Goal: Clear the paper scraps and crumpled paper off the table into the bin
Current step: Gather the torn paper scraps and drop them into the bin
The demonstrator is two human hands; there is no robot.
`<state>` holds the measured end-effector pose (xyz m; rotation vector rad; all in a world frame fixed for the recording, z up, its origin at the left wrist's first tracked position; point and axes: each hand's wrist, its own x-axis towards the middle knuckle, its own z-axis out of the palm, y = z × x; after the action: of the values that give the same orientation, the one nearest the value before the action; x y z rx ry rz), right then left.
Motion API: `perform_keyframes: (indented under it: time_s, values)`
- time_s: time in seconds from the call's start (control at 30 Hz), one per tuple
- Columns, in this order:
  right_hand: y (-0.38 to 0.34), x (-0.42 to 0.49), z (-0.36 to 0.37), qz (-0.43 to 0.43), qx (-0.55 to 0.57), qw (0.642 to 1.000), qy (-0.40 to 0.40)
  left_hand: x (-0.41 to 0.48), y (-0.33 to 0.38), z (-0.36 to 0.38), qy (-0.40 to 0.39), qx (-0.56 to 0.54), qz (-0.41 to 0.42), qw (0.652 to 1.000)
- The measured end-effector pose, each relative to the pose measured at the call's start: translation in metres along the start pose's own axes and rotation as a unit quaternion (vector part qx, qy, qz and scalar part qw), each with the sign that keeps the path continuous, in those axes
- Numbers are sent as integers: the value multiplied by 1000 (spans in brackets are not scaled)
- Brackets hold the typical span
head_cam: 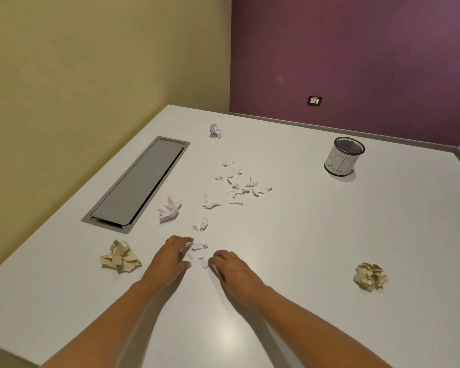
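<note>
1. i have both hands down on the pale grey table (303, 248), bracketing the nearest few small white torn paper scraps (199, 247).
2. my left hand (170, 257) is loose and spread flat, fingertips touching a scrap but gripping nothing; my right hand (230, 264) is curled, knuckles up, and i cannot tell whether it has already pinched a scrap underneath.
3. to do this well, i judge i should rake the two hands together so the bits heap up, then scoop them in one cupped load; the flat bits will likely resist pinching off a smooth top.
4. the main scatter of scraps (241, 185) lies further out, mid-table.
5. crumpled balls wait apart: a white one (169, 208), a small far one (215, 130), a beige one at left (120, 256), another at right (371, 277).
6. the black mesh cup wrapped in a white "bin" label (343, 159) stands upright at far right, well apart from my hands; i can see nothing inside it from here.
</note>
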<state>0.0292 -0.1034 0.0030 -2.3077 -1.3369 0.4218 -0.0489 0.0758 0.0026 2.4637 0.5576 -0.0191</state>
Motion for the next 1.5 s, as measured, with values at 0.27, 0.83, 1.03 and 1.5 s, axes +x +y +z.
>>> perform_keyframes:
  time_s: [0.27,0.83,1.03,1.5]
  values:
    - [-19,10,7,-38,-120,988,-89,21,1,-7,-87,105,71,988]
    - [7,-4,-5,2,-119,991,-69,17,10,16,19,124,73,989]
    - [35,-16,-24,66,-97,993,-30,21,28,22,10,120,54,991]
    - [150,-40,-98,205,-60,974,77,92,153,42,-44,112,129,984]
